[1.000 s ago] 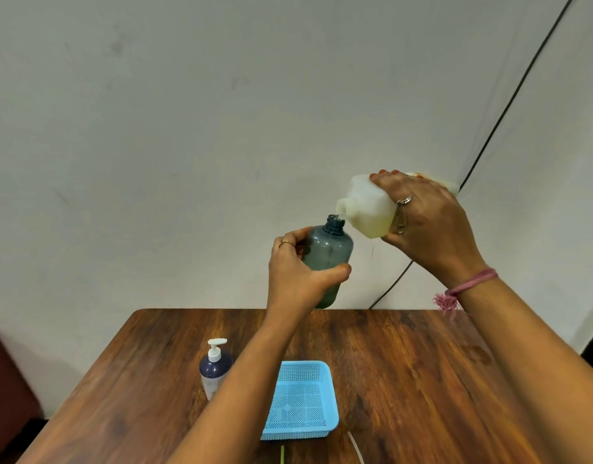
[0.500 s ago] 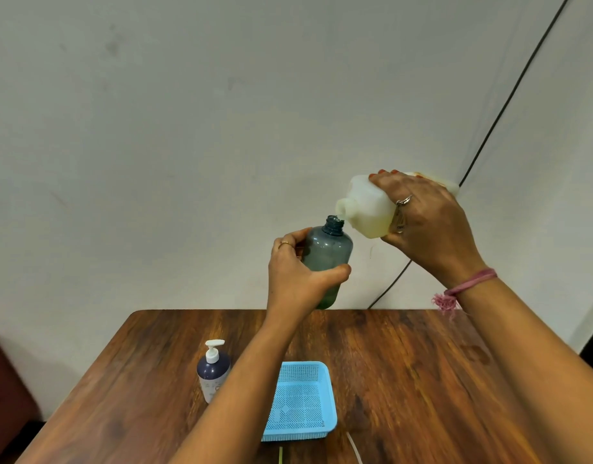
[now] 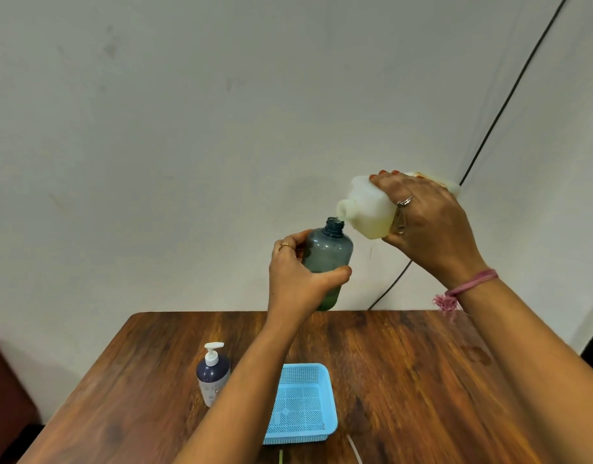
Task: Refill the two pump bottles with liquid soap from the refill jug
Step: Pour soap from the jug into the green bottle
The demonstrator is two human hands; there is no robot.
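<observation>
Two items stand nearest on the wooden table (image 3: 405,380): a blue mesh basket (image 3: 302,405) and a capped purple pump bottle (image 3: 212,376) just left of it. Above the far edge, the left hand (image 3: 297,272) grips an uncapped grey bottle (image 3: 327,252) upright. The right hand (image 3: 429,222) clasps the tilted white refill jug (image 3: 365,209), spout at the bottle's neck.

Grey-blue bottle (image 3: 328,252); white jug (image 3: 365,209), yellowish soap; light-blue mesh tray (image 3: 302,401); dark, perhaps navy, pump bottle (image 3: 213,375); brown woodgrain counter (image 3: 422,380)
</observation>
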